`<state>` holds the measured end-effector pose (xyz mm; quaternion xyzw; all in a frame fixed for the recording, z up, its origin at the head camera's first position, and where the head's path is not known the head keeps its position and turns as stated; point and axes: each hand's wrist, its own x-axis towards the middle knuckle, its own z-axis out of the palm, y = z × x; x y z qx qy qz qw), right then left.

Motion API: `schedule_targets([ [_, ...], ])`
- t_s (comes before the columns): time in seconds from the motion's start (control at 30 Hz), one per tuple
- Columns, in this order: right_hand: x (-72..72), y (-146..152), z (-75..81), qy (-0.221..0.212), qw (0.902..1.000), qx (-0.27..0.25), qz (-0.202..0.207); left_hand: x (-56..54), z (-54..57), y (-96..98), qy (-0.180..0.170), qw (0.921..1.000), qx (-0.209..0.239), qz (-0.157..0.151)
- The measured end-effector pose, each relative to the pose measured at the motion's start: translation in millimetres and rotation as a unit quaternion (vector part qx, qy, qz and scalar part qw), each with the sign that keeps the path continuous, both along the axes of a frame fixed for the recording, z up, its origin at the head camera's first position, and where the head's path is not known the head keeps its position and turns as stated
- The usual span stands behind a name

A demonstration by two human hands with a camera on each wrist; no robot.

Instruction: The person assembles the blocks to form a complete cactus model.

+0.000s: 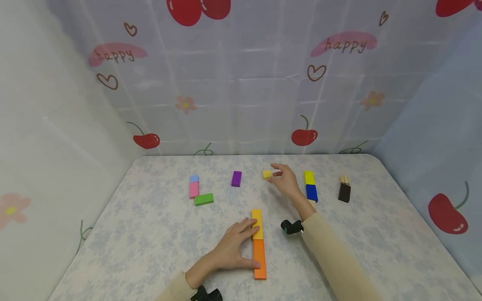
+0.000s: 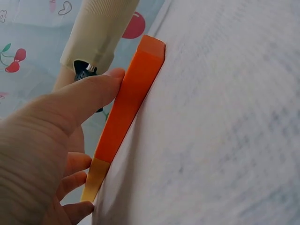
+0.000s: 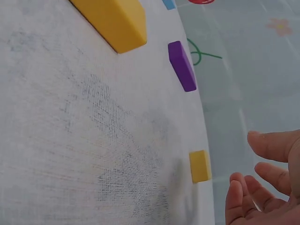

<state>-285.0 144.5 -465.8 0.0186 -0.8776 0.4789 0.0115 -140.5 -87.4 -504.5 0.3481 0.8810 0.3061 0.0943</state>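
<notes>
My left hand (image 1: 229,248) lies along a yellow-orange block (image 1: 257,214) and an orange block (image 1: 259,253) set end to end in one line. Its thumb touches the orange block, while the fingertips rest on the yellow-orange one. The left wrist view shows the thumb at the side of the orange block (image 2: 133,91). Farther back, my right hand (image 1: 286,182) is beside a small pale yellow cube (image 1: 266,174), thumb and fingers spread. In the right wrist view a gap shows between those fingers and the cube (image 3: 200,166).
A purple block (image 1: 236,179) lies left of the cube. Farther left are light blue (image 1: 194,178), pink (image 1: 193,190) and green (image 1: 203,199) blocks. Right of the hand are bright yellow (image 1: 309,177), dark blue (image 1: 311,192) and black (image 1: 344,192) blocks, with cream pieces (image 1: 344,179) behind the black.
</notes>
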Motion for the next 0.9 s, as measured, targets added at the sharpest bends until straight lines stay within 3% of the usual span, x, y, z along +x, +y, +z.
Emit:
schedule_targets([
  [0.43,-28.3,1,-19.2,-0.072,0.9972,0.018,-0.013,1.1,-4.7,1.6,-0.005,1.0000,0.001,0.000],
  [0.9,-34.8,-4,-24.5,-0.036,0.9961,0.080,-0.004,0.9,-2.7,0.4,-0.006,0.9999,0.008,0.007],
])
